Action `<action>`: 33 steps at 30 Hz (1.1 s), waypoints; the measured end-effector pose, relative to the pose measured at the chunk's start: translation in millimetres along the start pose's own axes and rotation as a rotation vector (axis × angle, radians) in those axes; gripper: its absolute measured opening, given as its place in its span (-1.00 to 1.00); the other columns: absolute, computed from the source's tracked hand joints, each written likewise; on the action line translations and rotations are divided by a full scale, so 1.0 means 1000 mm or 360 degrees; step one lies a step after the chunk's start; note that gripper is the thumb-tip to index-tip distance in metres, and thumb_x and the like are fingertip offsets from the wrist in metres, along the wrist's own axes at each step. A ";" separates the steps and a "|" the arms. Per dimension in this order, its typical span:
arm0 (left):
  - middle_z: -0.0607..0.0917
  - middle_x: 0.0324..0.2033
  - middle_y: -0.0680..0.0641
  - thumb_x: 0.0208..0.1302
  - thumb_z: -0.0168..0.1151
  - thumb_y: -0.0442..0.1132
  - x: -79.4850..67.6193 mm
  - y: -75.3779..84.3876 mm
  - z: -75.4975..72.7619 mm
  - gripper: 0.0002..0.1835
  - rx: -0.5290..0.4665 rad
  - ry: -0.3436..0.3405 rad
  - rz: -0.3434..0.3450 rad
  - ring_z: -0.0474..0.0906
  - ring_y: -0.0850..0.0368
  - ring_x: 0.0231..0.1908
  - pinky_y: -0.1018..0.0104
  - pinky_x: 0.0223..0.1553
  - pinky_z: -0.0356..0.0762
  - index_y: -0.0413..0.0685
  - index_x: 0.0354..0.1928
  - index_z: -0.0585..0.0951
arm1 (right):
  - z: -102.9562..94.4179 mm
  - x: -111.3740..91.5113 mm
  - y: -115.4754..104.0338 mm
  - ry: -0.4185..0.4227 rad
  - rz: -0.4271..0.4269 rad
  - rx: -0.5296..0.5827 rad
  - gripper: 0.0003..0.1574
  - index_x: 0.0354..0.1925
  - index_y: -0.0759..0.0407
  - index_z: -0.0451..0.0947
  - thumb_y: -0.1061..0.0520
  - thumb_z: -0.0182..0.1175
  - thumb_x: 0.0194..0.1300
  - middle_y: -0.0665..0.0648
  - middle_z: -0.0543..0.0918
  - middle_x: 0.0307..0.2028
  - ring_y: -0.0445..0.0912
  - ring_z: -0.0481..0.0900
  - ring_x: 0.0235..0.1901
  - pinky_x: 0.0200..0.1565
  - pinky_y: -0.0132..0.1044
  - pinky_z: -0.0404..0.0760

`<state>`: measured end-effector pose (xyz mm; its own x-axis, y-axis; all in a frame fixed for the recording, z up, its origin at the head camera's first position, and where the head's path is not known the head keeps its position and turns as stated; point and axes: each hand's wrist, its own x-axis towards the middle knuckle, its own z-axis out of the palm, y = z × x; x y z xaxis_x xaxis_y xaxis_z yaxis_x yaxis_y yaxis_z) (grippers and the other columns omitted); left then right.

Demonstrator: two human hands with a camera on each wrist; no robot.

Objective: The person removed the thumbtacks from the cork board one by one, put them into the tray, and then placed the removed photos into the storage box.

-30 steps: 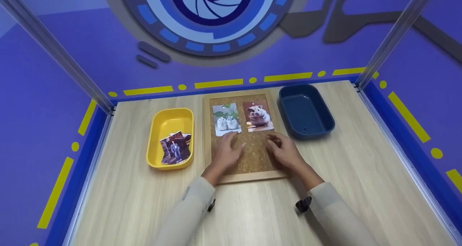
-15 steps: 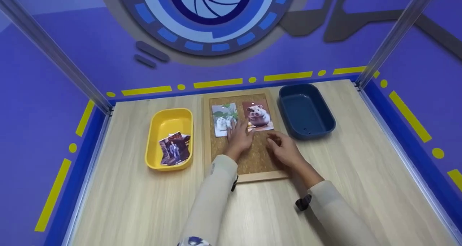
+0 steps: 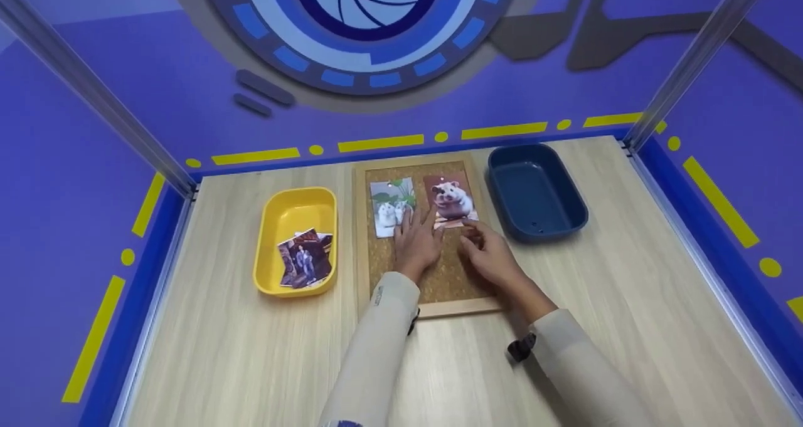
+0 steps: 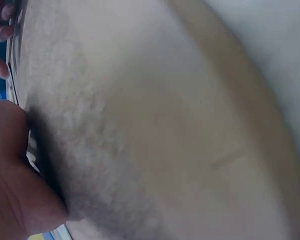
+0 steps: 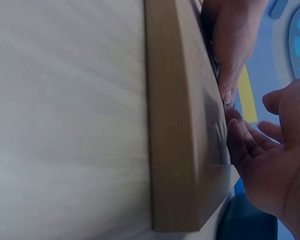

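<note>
A wood-framed cork board lies flat on the table, with two photos near its top. My left hand rests palm down on the board, fingers straight. Its fingers reach over the lower right part of the photo of two hamsters and beside the lower left corner of the single-hamster photo. My right hand is at that second photo's lower right corner, fingers loosely bent and fingertips by its bottom edge. In the right wrist view the right hand shows its thumb apart from the fingers.
Left of the board stands a yellow tray with several photos inside. A dark blue tray stands to the right. Blue-purple printed walls enclose the table at the back and sides.
My left hand has moved right and forward from the board's left side to between the two photos, its fingers now straightened. My right hand has shifted slightly forward to the single-hamster photo's corner.
</note>
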<state>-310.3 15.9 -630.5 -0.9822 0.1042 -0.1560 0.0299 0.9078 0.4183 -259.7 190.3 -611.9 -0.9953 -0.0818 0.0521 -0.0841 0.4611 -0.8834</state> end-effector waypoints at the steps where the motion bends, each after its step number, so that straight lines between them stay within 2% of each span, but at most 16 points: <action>1: 0.09 0.74 -0.03 0.69 -0.14 0.17 0.001 0.000 0.000 -0.35 -0.0007 0.0013 0.0000 -0.17 -0.10 0.76 -0.24 0.67 0.00 0.44 0.72 0.09 | 0.000 0.002 -0.002 -0.0002 0.0000 0.0003 -0.45 0.40 0.31 0.51 0.21 0.23 0.53 0.32 0.79 0.03 0.01 0.72 -0.07 -0.02 -0.27 0.65; 6: 0.00 0.76 0.00 0.70 -0.17 0.12 0.003 -0.004 -0.001 -0.35 -0.0032 0.0044 -0.0020 -0.23 -0.09 0.77 -0.28 0.67 -0.03 0.36 0.73 0.08 | 0.008 0.014 -0.011 0.0011 0.0004 0.0048 -0.30 0.52 0.33 0.35 0.21 0.24 0.53 0.33 0.78 -0.02 -0.11 0.62 -0.32 -0.32 -0.39 0.58; 8: -0.05 0.77 0.01 0.70 -0.19 0.11 0.002 -0.008 -0.004 -0.35 -0.0040 0.0037 -0.0042 -0.28 -0.09 0.77 -0.30 0.67 -0.07 0.35 0.73 0.08 | 0.015 0.021 -0.015 0.0012 -0.0005 0.0089 -0.26 0.55 0.33 0.29 0.21 0.23 0.54 0.34 0.78 -0.01 -0.11 0.62 -0.34 -0.36 -0.40 0.57; 12: -0.06 0.77 0.01 0.69 -0.17 0.03 0.000 -0.013 -0.013 -0.37 -0.0072 0.0042 -0.0059 -0.29 -0.09 0.77 -0.28 0.64 -0.05 0.33 0.71 0.14 | 0.027 0.041 -0.023 0.0012 -0.0036 0.0111 -0.35 0.50 0.33 0.36 0.23 0.20 0.54 0.35 0.76 0.00 -0.02 0.68 -0.19 -0.21 -0.37 0.59; 14: -0.07 0.77 0.00 0.68 -0.17 0.01 0.002 -0.014 -0.015 -0.37 -0.0080 0.0032 -0.0043 -0.29 -0.10 0.77 -0.25 0.61 -0.01 0.33 0.71 0.15 | 0.030 0.052 -0.024 0.0034 -0.0029 0.0094 -0.41 0.45 0.34 0.43 0.24 0.21 0.53 0.35 0.75 -0.02 0.05 0.68 -0.12 -0.12 -0.29 0.61; 19: -0.13 0.77 0.03 0.69 -0.21 0.00 0.009 -0.007 -0.010 -0.36 -0.0097 -0.0034 -0.0012 -0.33 -0.07 0.77 -0.22 0.63 -0.05 0.38 0.72 0.09 | 0.027 0.078 -0.021 0.0064 0.0129 0.0092 -0.42 0.42 0.38 0.43 0.23 0.22 0.53 0.38 0.69 0.08 0.15 0.64 0.08 0.14 -0.02 0.65; 22: -0.15 0.77 0.05 0.69 -0.20 0.00 0.010 -0.002 -0.009 -0.36 -0.0141 -0.0064 -0.0016 -0.36 -0.05 0.77 -0.24 0.65 -0.09 0.42 0.72 0.07 | 0.029 0.089 -0.016 0.0107 0.0201 0.0087 -0.40 0.42 0.44 0.40 0.27 0.21 0.51 0.43 0.65 0.16 0.19 0.62 0.17 0.27 0.08 0.62; 26: -0.15 0.77 0.06 0.69 -0.16 -0.02 0.006 0.000 -0.008 -0.37 -0.0209 -0.0079 -0.0022 -0.38 -0.04 0.77 -0.28 0.67 -0.14 0.42 0.71 0.10 | 0.038 0.097 -0.008 0.0194 0.0216 0.0009 -0.46 0.32 0.51 0.45 0.37 0.20 0.42 0.45 0.64 0.13 0.21 0.63 0.15 0.29 0.09 0.61; 29: -0.12 0.77 0.03 0.69 -0.12 -0.03 0.003 0.001 -0.009 -0.38 -0.0259 -0.0082 -0.0024 -0.37 -0.05 0.77 -0.30 0.67 -0.17 0.39 0.70 0.15 | 0.040 0.104 -0.004 0.0239 0.0231 -0.0101 -0.52 0.25 0.49 0.50 0.39 0.17 0.40 0.41 0.63 0.10 0.20 0.62 0.13 0.28 0.08 0.62; 33: -0.06 0.77 -0.02 0.69 -0.11 -0.04 0.000 0.002 -0.011 -0.39 -0.0279 -0.0062 -0.0036 -0.33 -0.09 0.77 -0.31 0.65 -0.14 0.35 0.70 0.19 | 0.042 0.115 -0.003 0.0224 0.0255 -0.0170 -0.52 0.28 0.42 0.49 0.35 0.15 0.44 0.39 0.59 0.19 0.21 0.59 0.23 0.37 0.09 0.58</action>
<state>-312.3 13.5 -619.6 -0.9743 0.1035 -0.1999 -0.0280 0.8256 0.5636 -371.5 142.4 -622.7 -0.9926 0.1205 -0.0137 0.0782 0.5497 -0.8317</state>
